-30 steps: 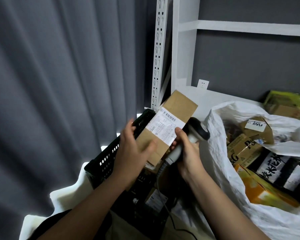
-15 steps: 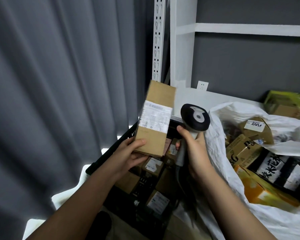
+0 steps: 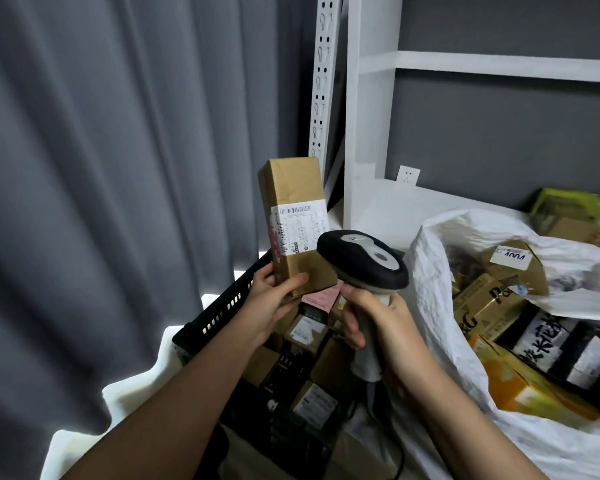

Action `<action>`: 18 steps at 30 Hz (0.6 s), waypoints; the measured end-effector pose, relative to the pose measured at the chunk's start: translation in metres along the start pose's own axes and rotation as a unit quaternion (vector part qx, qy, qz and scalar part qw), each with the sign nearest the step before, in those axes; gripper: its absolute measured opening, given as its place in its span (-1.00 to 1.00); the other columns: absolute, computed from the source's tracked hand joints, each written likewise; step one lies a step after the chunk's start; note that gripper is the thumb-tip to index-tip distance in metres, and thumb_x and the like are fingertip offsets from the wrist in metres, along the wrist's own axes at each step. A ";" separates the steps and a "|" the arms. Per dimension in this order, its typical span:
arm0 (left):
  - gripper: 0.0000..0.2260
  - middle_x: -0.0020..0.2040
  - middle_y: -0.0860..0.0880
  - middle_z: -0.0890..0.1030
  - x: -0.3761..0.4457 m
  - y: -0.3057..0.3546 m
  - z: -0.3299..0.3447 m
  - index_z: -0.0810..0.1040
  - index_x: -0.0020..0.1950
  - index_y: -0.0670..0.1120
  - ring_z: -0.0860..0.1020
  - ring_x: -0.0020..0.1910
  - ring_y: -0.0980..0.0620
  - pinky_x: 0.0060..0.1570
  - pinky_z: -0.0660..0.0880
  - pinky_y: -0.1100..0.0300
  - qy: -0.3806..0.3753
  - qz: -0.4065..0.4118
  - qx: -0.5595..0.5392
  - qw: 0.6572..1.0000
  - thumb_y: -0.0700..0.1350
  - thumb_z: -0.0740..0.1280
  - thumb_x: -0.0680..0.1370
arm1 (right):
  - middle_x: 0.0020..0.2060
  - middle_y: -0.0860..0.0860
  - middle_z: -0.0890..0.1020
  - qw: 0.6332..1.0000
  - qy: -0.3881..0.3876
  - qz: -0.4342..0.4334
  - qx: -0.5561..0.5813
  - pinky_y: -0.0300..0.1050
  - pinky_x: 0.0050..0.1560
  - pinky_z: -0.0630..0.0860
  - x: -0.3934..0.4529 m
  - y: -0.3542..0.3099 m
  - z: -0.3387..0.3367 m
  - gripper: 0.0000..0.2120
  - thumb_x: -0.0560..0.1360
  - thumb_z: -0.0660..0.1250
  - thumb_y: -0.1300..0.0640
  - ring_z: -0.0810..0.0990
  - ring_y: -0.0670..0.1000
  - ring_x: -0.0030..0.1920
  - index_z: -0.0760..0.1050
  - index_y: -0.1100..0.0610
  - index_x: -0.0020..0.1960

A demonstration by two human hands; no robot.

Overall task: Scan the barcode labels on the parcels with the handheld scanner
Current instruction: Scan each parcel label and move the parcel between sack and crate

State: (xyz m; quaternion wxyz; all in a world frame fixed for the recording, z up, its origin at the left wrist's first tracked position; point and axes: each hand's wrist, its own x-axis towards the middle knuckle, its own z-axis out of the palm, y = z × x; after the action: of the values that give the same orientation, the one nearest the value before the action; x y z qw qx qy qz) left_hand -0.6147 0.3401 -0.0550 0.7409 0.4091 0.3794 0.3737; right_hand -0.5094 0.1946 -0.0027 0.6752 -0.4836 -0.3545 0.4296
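A grey curtain [image 3: 101,202] is hanging left of a white shelving frame [image 3: 368,116]; a wall socket [image 3: 408,175] is sitting on the grey wall [image 3: 499,140].

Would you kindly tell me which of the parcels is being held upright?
The tall brown parcel gripped at its base by the left hand; it stands upright above the black crate, whereas the others lie inside containers.

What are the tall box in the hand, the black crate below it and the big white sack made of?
The tall box looks like plain brown cardboard, matte, with creases and a white paper label. The black crate seems moulded plastic: a rigid wall with rows of even slots. The white sack looks like woven plastic, crinkled with a faint sheen, though the weave is hard to make out.
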 end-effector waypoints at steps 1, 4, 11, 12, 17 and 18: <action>-0.17 0.20 -0.12 0.59 0.001 -0.001 0.000 0.31 0.39 -0.12 0.64 0.08 -0.06 -0.05 0.60 0.11 -0.003 -0.002 -0.004 1.000 -0.14 0.56 0.17 | -0.57 0.11 0.34 1.000 -0.003 -0.001 -0.010 -0.19 -0.50 0.27 -0.001 -0.001 0.000 -0.70 0.39 0.39 0.08 0.25 0.00 -0.60 0.43 0.08 -0.48; -0.15 0.19 -0.15 0.60 0.004 -0.005 -0.001 0.31 0.42 -0.15 0.64 0.08 -0.07 -0.13 0.60 0.17 -0.012 0.000 -0.018 1.000 -0.17 0.57 0.18 | -0.58 0.11 0.33 0.999 -0.004 -0.005 -0.049 -0.17 -0.48 0.27 -0.002 0.000 0.001 -0.66 0.39 0.37 0.04 0.26 0.01 -0.60 0.41 0.08 -0.52; -0.14 0.17 -0.13 0.61 0.010 -0.008 -0.001 0.33 0.40 -0.15 0.64 0.07 -0.07 -0.05 0.60 0.09 -0.001 -0.002 -0.006 1.000 -0.17 0.58 0.15 | -0.59 0.12 0.32 0.994 -0.001 -0.021 -0.107 -0.18 -0.41 0.30 -0.004 0.001 0.004 -0.63 0.38 0.35 -0.01 0.27 0.03 -0.56 0.32 0.07 -0.52; -0.13 0.17 -0.13 0.61 0.011 -0.008 -0.001 0.33 0.40 -0.15 0.64 0.07 -0.07 -0.05 0.60 0.09 -0.002 -0.002 -0.004 1.000 -0.17 0.59 0.14 | -0.59 0.12 0.33 0.994 0.001 -0.020 -0.107 -0.18 -0.41 0.30 -0.004 0.000 0.004 -0.63 0.38 0.35 -0.01 0.27 0.03 -0.56 0.32 0.07 -0.52; -0.12 0.19 -0.14 0.60 0.012 -0.009 -0.004 0.33 0.41 -0.15 0.64 0.07 -0.06 -0.11 0.61 0.15 -0.007 -0.004 0.000 1.000 -0.15 0.61 0.14 | -0.57 0.12 0.33 0.996 0.000 -0.018 -0.086 -0.14 -0.41 0.29 -0.003 0.001 0.005 -0.66 0.40 0.34 0.02 0.27 0.02 -0.58 0.36 0.07 -0.50; -0.11 0.20 -0.15 0.59 0.012 -0.009 -0.005 0.32 0.42 -0.15 0.64 0.08 -0.06 -0.10 0.61 0.15 -0.008 -0.003 0.000 1.000 -0.15 0.61 0.14 | -0.57 0.12 0.33 0.996 -0.001 -0.017 -0.084 -0.14 -0.42 0.29 -0.003 0.001 0.005 -0.66 0.40 0.34 0.03 0.27 0.02 -0.58 0.37 0.08 -0.50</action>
State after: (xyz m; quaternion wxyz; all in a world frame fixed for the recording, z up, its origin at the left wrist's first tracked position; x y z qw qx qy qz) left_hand -0.6114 0.3489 -0.0677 0.7451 0.4113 0.3743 0.3682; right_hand -0.5151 0.1942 -0.0026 0.6393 -0.5321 -0.3977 0.3874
